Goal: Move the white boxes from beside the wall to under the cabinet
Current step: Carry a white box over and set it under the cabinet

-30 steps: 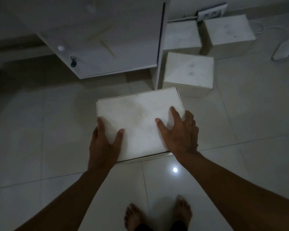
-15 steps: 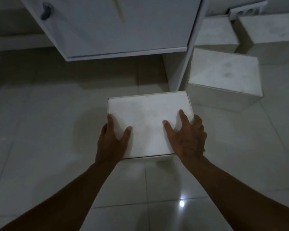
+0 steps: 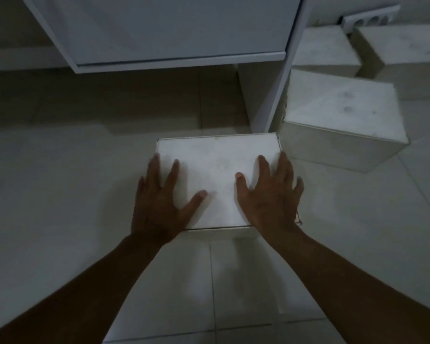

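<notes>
A white box (image 3: 219, 165) rests on the tiled floor just in front of the white cabinet (image 3: 174, 28). My left hand (image 3: 159, 202) lies on its left part, with fingers spread and the outer ones over the left edge. My right hand (image 3: 268, 197) presses on its right part, its outer fingers wrapped over the right edge. The box's far edge sits near the shadowed gap under the cabinet. Three more white boxes stand to the right: a near one (image 3: 338, 105) and two behind it (image 3: 325, 48), (image 3: 402, 43), by the wall.
The cabinet's upright side panel (image 3: 278, 90) stands between the gap and the near box on the right. A white power strip (image 3: 370, 19) lies by the wall behind the far boxes. Pale floor tiles (image 3: 60, 194) stretch out to the left.
The box and both hands have moved forward towards the cabinet, and my view has dropped lower and closer. My fingers have spread wider over the top of the box.
</notes>
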`<state>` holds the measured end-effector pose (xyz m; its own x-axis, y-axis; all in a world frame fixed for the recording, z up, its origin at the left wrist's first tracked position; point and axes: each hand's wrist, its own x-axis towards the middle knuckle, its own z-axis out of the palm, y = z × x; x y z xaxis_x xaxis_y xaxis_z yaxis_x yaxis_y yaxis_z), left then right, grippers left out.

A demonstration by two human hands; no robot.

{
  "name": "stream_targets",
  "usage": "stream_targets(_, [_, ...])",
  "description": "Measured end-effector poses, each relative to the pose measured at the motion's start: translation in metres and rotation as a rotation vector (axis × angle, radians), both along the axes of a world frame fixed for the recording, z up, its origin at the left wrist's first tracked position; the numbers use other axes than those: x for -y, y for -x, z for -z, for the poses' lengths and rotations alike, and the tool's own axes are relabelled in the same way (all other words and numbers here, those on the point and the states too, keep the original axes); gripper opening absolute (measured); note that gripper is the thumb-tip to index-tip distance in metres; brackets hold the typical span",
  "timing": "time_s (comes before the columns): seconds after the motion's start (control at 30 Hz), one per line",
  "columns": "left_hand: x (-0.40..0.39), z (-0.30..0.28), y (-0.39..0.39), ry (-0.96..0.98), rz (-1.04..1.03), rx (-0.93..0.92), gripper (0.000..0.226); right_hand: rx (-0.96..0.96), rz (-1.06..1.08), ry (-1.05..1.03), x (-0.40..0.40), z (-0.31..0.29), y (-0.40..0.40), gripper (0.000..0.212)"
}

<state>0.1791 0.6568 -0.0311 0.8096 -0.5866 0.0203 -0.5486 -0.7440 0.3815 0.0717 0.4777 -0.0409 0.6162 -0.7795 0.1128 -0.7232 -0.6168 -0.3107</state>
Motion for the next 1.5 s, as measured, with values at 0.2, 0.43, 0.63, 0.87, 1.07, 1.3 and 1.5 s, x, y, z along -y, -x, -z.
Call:
stream_targets(0.2, [-0.004,0.006,0.008,-0.094,0.509,0.142,0.109,-0.047,-0.39,-0.016,0.043,-0.008,-0.049,0.061])
stream_targets(0.43, [-0.007,0.009,0.0,-0.125,0.573,0.222,0.09,-0.144,-0.469,-0.018,0.062,-0.004,-0.065,0.075])
stream_targets(0.63, [-0.021,0.006,-0.025,-0.22,0.616,0.174,0.082,-0.155,-0.355,0.036,0.056,0.0,-0.044,0.082])
stream_targets(0.87, [-0.025,0.005,-0.014,-0.036,0.145,0.084,0.076,-0.21,-0.177,0.076,0.056,-0.007,-0.022,0.086])
stream_targets(1.07, [0.036,0.005,0.042,0.52,-0.564,-0.479,0.083,-0.2,-0.085,0.061,0.04,-0.004,-0.015,0.086])
stream_targets(1.3, [0.064,-0.003,0.029,0.434,-0.557,-0.464,0.083,-0.191,-0.03,0.028,0.034,-0.006,0.015,0.084])
stream_targets(1.5, [0.086,-0.015,0.008,0.32,-0.383,-0.416,0.069,0.114,-0.429,0.173,0.043,-0.001,0.06,0.069])
